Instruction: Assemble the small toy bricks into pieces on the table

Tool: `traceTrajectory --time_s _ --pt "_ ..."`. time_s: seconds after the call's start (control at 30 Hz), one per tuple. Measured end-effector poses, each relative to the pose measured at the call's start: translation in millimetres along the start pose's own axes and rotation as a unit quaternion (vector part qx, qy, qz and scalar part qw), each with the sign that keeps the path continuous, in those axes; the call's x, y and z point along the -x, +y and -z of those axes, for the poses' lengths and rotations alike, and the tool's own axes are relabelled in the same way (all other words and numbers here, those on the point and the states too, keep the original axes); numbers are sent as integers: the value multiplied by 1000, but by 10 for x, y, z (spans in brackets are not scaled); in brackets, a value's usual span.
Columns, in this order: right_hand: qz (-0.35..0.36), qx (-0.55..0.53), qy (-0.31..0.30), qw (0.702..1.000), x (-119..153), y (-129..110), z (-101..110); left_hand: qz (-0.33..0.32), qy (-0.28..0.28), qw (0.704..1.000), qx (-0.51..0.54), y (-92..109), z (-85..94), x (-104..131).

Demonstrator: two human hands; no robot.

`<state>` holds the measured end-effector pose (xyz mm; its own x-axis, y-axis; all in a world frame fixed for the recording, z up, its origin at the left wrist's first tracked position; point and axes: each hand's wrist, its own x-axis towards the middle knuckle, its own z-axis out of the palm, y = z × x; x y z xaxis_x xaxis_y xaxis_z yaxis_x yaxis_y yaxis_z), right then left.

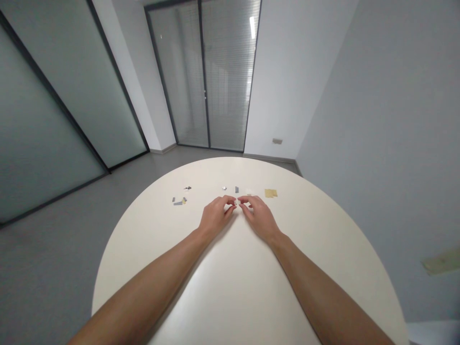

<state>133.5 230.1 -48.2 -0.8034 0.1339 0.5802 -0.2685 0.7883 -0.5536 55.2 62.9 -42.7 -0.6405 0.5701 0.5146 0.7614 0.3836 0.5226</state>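
Note:
Between my two hands is a small whitish piece (237,202), too small to name. My left hand (218,211) pinches it from the left with thumb and fingertips. From the right, the thumb and fingers of my right hand (259,216) close on the same piece. Just beyond the fingertips lies a small grey block (236,189). A little silvery cluster (224,188) rests to the left of that block. Behind my right fingers, a pale flat bit (249,191) is partly hidden.
The round white table (223,287) carries yellow flat pieces (270,193) at right. On the left lie grey and yellowish parts (179,201) and small dark bits (187,188). A glass door (204,76) and a wall (388,120) stand beyond.

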Motion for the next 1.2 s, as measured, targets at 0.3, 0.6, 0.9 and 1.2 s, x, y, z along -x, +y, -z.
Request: traceTrajectory --time_s 0.3,0.6,0.9,1.2 --pt "4 -5 7 1000 -2 -5 4 -15 11 1000 0 -30 -21 3" --pt "28 0 12 1000 -10 -45 26 -2 11 1000 -18 -11 -22 -1" --pt "7 -3 17 1000 -4 -21 17 1 7 1000 -17 7 -8 2" --pt "12 1 7 1000 -7 -59 21 4 11 1000 -13 40 5 1"
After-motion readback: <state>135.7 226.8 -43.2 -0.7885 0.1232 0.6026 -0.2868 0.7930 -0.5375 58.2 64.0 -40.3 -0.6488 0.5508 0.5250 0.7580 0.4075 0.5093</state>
